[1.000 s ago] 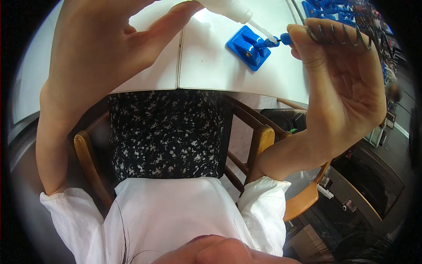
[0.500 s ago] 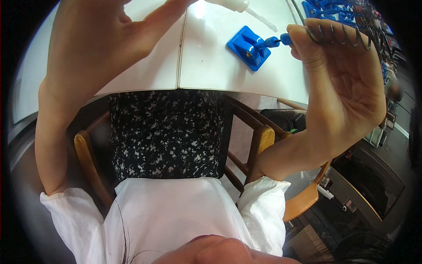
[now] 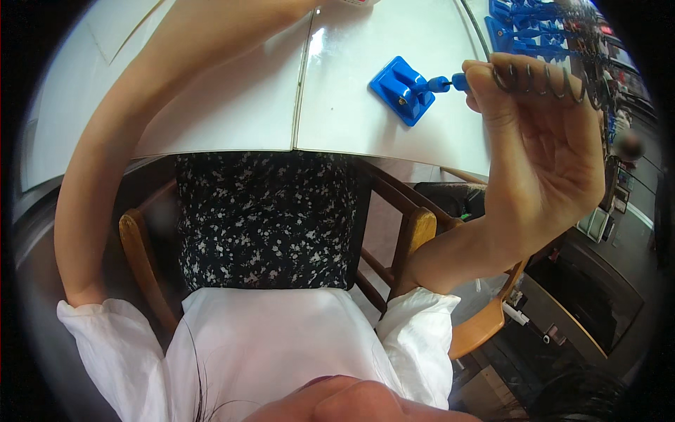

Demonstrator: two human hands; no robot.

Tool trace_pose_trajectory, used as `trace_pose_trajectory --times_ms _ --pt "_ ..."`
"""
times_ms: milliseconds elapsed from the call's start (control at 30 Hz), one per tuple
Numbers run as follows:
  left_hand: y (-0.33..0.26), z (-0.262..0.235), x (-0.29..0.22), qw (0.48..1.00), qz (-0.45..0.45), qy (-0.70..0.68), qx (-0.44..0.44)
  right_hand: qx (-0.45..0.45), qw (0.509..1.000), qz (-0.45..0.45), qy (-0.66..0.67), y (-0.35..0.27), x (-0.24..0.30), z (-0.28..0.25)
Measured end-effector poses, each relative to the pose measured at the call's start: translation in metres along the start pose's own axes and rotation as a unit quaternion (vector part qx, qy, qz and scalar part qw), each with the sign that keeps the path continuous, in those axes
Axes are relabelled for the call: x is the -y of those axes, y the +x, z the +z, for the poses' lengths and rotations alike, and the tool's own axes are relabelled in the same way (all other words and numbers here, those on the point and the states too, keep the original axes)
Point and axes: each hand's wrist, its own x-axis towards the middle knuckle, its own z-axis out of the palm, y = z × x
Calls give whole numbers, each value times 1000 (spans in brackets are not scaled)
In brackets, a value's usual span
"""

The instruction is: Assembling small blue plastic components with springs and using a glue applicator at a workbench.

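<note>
Above the white table (image 3: 232, 105), my right hand (image 3: 541, 148) was raised, fingers curled shut around a dark metal spring (image 3: 545, 79) at the fingertips, pinching a blue rod (image 3: 450, 83). That rod ran to a blue base (image 3: 399, 88) lying flat on the table, just left of the hand. My left arm (image 3: 140, 155) reached up past the frame top; hand out of view, grip unknown.

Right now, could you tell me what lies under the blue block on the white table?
The blue block rests flat on the white table. Only bare tabletop shows around it; whatever its base covers is hidden. A blue rod runs to the right hand.
</note>
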Motion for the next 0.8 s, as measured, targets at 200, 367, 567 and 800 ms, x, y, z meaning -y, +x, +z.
trace_pose_trajectory --times_ms 200,367,567,800 --pt "-1 1 -7 999 -15 26 11 24 999 -4 -20 1 1 -5" --pt "-24 -5 -14 959 -24 227 -167 4 999 10 -47 -3 2 -2" --pt "-43 17 -38 995 17 97 -17 12 997 28 -77 -4 7 9" --pt "-28 33 -33 997 18 73 -13 7 995 33 -95 -8 6 6"
